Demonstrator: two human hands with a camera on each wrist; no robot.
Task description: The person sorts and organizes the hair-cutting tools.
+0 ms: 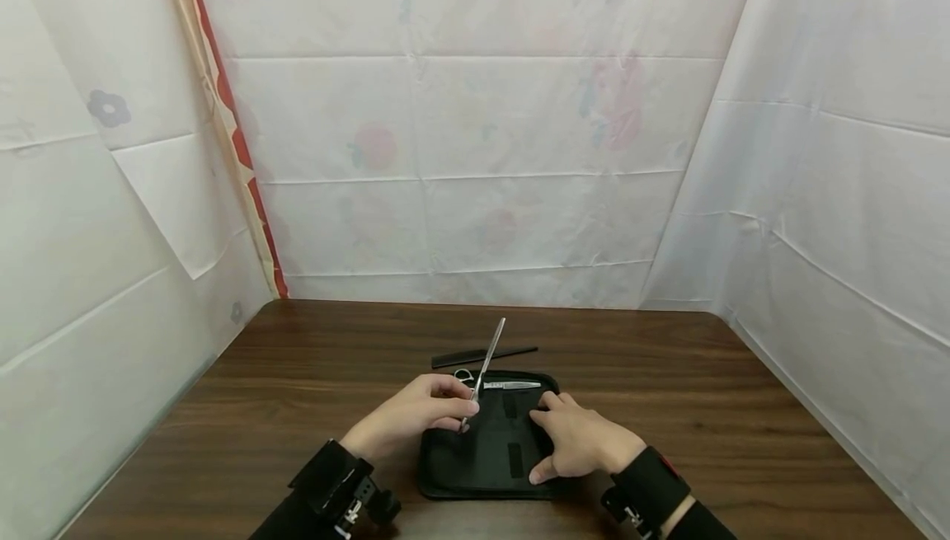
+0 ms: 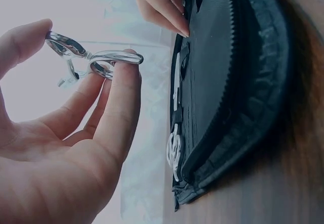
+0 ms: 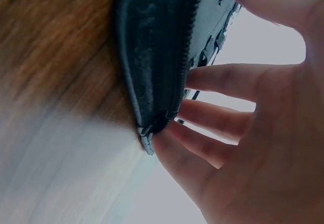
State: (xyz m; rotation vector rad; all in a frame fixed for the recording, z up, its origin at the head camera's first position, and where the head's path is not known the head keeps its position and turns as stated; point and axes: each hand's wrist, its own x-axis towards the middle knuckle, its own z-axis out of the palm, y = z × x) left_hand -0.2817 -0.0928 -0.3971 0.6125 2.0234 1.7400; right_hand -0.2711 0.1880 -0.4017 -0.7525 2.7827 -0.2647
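Observation:
My left hand pinches a pair of silver scissors by the handle end, with the long blades tilted up and away from me. In the left wrist view the finger rings sit between thumb and fingers. Below them lies an opened black zip case, flat on the table. A second pair of scissors lies along its far side, under a strap. My right hand rests at the case's right side, fingers spread; in the right wrist view its fingertips touch the zipped edge.
A black comb lies on the brown wooden table just behind the case. White sheeting hangs at the back and on both sides of the table.

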